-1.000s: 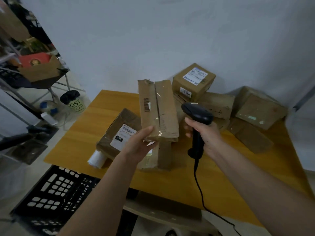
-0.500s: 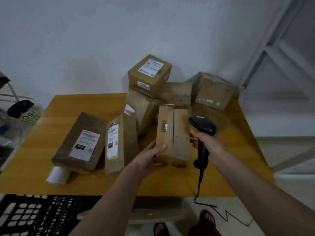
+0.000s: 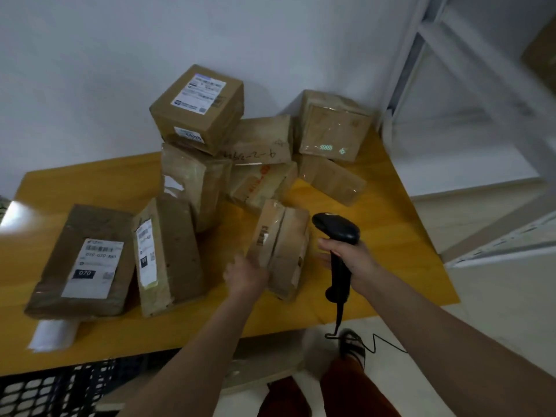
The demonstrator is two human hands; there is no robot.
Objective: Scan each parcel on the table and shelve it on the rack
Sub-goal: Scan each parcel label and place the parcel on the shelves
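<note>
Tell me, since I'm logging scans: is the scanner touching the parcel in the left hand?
Apart. The head view shows bare yellow table between the scanner in the right hand and the parcel held by the left hand.

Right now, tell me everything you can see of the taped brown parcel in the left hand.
The taped brown cardboard parcel is oblong and crumpled, clear tape down its centre seam, a small barcode label near its upper left. It tilts above the yellow wooden table; the left hand grips its lower corner. The black handheld scanner is alongside, apart.
</note>
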